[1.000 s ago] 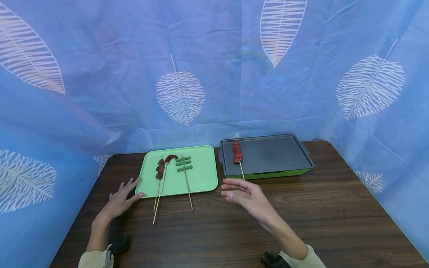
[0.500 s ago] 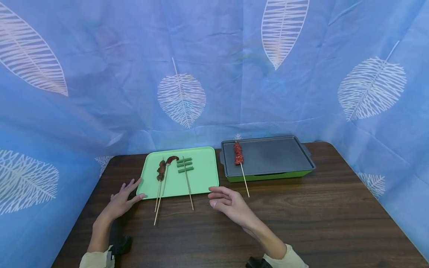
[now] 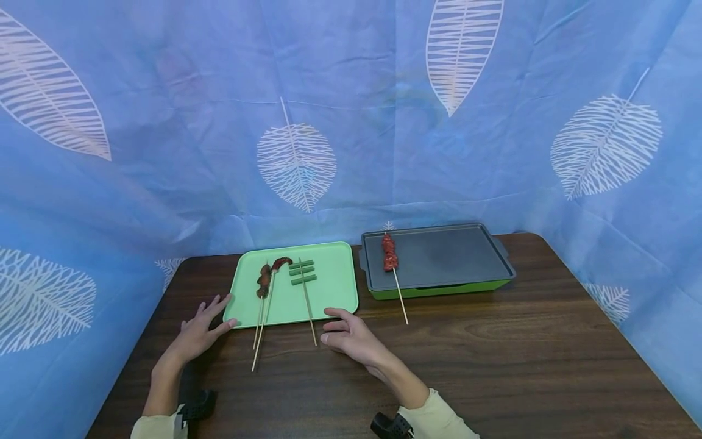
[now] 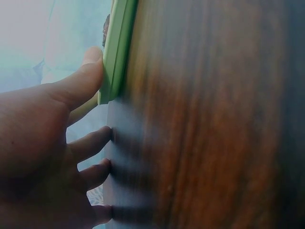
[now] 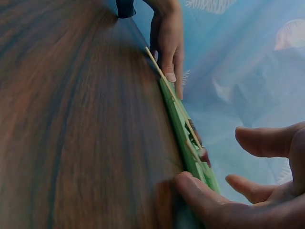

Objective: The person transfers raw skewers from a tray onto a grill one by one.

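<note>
A light green tray [image 3: 334,292] holds a skewer of green vegetable pieces [image 3: 303,271], a brown meat skewer [image 3: 263,281] and a dark red curled skewer [image 3: 281,263] resembling a tentacle. Their sticks overhang the tray's near edge. My left hand [image 3: 197,335] has its fingers spread at the tray's left side, the thumb touching the near left corner; in the left wrist view the other fingertips meet the table. Just right of the green skewer's stick, my right hand [image 3: 359,341] hovers with relaxed fingers and thumb apart, holding nothing.
A dark grey griddle [image 3: 450,253] with a green base stands right of the tray. Across its left side lies a red meat skewer [image 3: 390,253], its stick overhanging the front. Behind the wooden table [image 3: 521,341] hangs a blue leaf-patterned cloth [image 3: 362,140].
My right hand has moved left from the red skewer's stick on the griddle to beside the green skewer's stick. The left hand stays at the tray corner.
</note>
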